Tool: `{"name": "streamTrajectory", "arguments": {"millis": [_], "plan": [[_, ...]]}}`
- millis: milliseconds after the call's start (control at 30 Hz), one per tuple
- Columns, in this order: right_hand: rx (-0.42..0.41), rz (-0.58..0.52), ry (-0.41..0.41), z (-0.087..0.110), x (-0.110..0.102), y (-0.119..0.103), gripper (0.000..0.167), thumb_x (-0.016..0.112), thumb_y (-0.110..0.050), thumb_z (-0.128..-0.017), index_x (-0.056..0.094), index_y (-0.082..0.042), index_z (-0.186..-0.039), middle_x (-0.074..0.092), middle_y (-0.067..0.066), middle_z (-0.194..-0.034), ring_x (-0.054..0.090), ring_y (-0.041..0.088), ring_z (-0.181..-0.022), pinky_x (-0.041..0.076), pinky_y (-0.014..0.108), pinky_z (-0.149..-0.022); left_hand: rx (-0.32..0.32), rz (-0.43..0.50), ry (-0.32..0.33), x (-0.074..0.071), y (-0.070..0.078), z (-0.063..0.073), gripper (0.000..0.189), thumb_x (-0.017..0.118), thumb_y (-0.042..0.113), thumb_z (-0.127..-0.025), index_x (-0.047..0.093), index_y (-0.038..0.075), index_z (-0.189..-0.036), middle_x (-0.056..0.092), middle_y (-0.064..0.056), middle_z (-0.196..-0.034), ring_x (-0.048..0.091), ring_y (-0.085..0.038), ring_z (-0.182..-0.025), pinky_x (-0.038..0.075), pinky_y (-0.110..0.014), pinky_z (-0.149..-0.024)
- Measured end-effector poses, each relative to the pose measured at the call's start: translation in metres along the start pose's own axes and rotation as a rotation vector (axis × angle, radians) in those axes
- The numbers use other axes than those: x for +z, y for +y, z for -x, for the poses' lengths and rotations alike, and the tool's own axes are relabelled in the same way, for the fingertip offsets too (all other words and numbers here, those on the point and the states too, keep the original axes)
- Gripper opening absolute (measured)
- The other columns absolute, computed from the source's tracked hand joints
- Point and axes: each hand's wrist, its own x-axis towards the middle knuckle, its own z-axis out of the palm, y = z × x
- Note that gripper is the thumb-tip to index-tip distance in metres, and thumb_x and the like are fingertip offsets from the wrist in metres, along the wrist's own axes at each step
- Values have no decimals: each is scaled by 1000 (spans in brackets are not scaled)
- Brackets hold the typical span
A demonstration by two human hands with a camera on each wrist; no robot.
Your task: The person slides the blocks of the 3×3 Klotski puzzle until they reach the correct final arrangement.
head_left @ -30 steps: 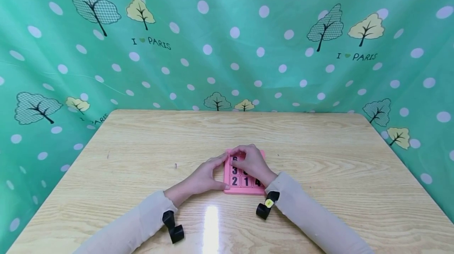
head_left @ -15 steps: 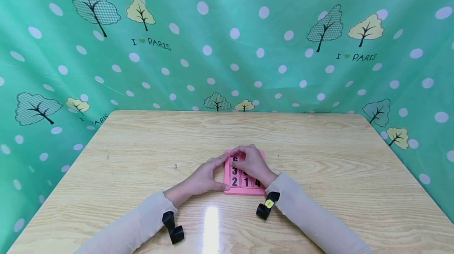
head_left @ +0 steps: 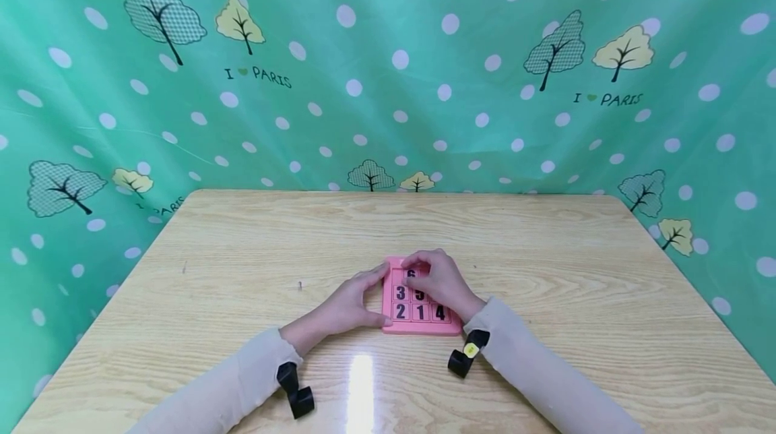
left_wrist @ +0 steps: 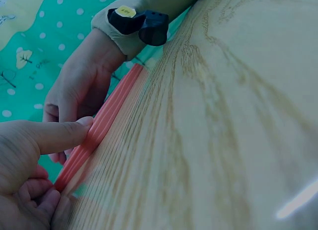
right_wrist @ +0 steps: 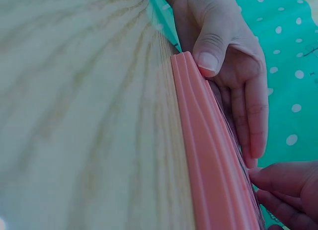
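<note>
A pink number slide puzzle (head_left: 421,328) lies flat on the table. My left hand (head_left: 351,302) grips its left side, thumb (left_wrist: 62,135) at the near corner and fingers reaching the far one. Over the top row, my right hand (head_left: 445,284) has thumb and index finger bent at the tile marked 6 (head_left: 411,275). A vacant slot shows to the left of that tile. Tiles 3 (head_left: 401,293), 2, 1 and 4 are readable, and one beside the 3 is partly covered. The right hand hides the rest of the upper right area.
The wood-grain table (head_left: 242,238) extends around the puzzle on all sides. Behind it hangs a green dotted curtain (head_left: 400,97) printed with trees. A black wrist camera (head_left: 297,390) is strapped at the left sleeve, another (head_left: 467,353) at the right.
My right hand has shifted slightly right, and the 6 tile has slid right out of the top left slot. The left hand stays at the puzzle's left side.
</note>
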Motion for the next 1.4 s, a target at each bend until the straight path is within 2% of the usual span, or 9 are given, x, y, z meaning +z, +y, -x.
{"name": "streamTrajectory", "arguments": {"millis": [267,500,700,1033,1167,1400], "plan": [[6,-13,-2,3,-5,4,24,74,-5,-77,72,-15,-99,63,0,-105,49,20,-105,37,45,-98,1,2,3,1,-1,0,94,81,21,-72,27,7,-148,25,-6,-154,21,-29,-141,18,-48,-114],[-1,-33,2,3,-8,9,23,74,-5,-77,72,-13,-99,66,-1,-103,57,17,-98,45,39,-90,-2,-11,6,0,1,0,94,81,21,-72,27,7,-148,25,-6,-154,22,-29,-141,19,-47,-115],[12,-29,1,4,-9,9,21,74,-8,-78,71,-14,-98,65,-3,-101,55,15,-96,45,36,-87,-3,-9,4,1,0,-1,94,81,21,-72,27,7,-148,26,-7,-154,22,-29,-141,18,-48,-115],[32,-56,11,9,-9,10,23,75,-11,-78,70,-15,-101,61,0,-108,52,18,-103,42,40,-94,-3,-19,5,1,0,0,94,81,22,-72,27,8,-148,25,-6,-154,22,-28,-141,19,-48,-114],[13,-39,16,11,-9,10,25,76,-14,-78,70,-15,-102,60,1,-109,49,20,-106,39,44,-97,-4,-31,5,0,2,0,95,81,22,-72,27,8,-148,25,-5,-154,22,-27,-141,20,-46,-114],[-11,-40,9,16,-10,13,27,77,-19,-77,70,-18,-103,63,-2,-109,47,20,-108,38,43,-98,-1,-46,2,0,0,-1,95,80,22,-72,26,8,-149,25,-5,-155,22,-27,-141,21,-46,-114]]}}
